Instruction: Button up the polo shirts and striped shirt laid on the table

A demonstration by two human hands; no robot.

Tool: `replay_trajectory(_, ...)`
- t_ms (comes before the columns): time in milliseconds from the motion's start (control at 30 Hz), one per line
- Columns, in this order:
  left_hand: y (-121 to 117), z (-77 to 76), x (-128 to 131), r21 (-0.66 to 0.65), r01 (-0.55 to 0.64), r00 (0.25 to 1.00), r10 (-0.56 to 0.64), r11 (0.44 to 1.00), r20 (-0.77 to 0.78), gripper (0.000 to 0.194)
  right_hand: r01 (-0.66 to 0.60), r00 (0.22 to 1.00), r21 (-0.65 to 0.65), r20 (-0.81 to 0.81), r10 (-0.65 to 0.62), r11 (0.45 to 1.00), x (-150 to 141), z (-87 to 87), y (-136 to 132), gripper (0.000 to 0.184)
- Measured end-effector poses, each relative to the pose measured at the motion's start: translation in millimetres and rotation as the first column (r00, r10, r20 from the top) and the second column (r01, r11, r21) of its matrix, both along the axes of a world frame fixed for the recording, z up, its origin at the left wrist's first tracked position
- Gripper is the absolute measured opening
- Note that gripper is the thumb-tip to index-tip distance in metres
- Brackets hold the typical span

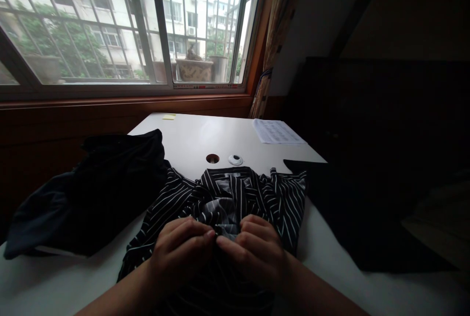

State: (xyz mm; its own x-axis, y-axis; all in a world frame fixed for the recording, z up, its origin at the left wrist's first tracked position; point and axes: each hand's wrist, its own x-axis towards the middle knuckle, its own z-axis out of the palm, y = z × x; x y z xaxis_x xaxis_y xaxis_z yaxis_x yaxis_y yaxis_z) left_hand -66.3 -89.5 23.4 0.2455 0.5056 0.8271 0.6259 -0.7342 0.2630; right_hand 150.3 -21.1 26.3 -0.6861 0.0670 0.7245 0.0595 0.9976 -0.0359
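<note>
A black shirt with thin white stripes (235, 193) lies crumpled on the white table (191, 137) right in front of me. My left hand (179, 252) and my right hand (255, 250) rest side by side on its near part. Both have their fingers curled, pinching the striped fabric where the fingertips meet at the middle. The cloth under the palms is hidden.
A pile of dark clothing (99, 188) sits on the table's left. Beyond the shirt are a round cable hole (212, 158), its white cap (235, 160), a printed sheet (276, 131) and a yellow note (169, 117). A barred window (121, 22) stands behind; dark furniture (382, 159) fills the right.
</note>
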Motion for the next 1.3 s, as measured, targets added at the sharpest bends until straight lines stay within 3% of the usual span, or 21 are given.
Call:
replay_trajectory(267,-0.2,2.7,3.9,-0.027,0.035,0.994,-0.032,0.999,0.107,0.014,-0.010,0.993,0.019,-0.114,0.012,1.000,-5.4,-2.2,4.3,0.026)
replay_trajectory(400,0.2,2.2,7.2,-0.066,0.053,0.984,-0.041,0.996,0.176,0.016,0.012,0.985,-0.069,-0.174,-0.023,0.998,-9.1,-5.9,7.0,0.021)
replay_trajectory(567,6.1,-0.1,13.3,-0.161,0.099,0.960,-0.052,0.982,0.275,0.015,-0.048,0.969,-0.223,-0.246,-0.009,0.974,-15.1,-7.2,6.4,0.015)
replay_trajectory(700,8.8,-0.8,11.8,-0.226,0.185,0.940,-0.104,0.956,0.325,0.017,-0.056,0.962,-0.252,-0.274,-0.016,0.966,-13.9,-6.2,7.0,0.018)
replay_trajectory(800,7.7,-0.3,8.1,-0.324,0.250,0.919,-0.119,0.912,0.376,0.017,-0.038,0.964,-0.218,-0.264,-0.022,0.975,-10.1,-6.7,9.1,0.020)
replay_trajectory(933,7.6,-6.0,5.4,-0.502,0.324,0.884,-0.067,0.802,0.462,0.016,-0.027,0.976,-0.163,-0.216,-0.009,0.986,-7.0,-8.5,12.7,0.021)
replay_trajectory(1033,11.9,-14.9,6.1,-0.546,0.362,0.873,-0.068,0.756,0.483,0.028,-0.053,0.987,-0.142,-0.157,0.030,0.988,-6.0,-8.2,15.2,0.022)
replay_trajectory(1167,18.3,-20.6,7.1,-0.528,0.266,0.920,-0.050,0.806,0.388,0.024,-0.073,0.992,-0.135,-0.109,0.058,0.988,-4.2,-6.6,16.8,0.021)
replay_trajectory(1300,19.0,-15.7,7.7,-0.447,0.249,0.921,-0.068,0.859,0.383,0.017,-0.091,0.990,-0.144,-0.116,0.075,0.985,-4.3,-7.3,16.4,0.022)
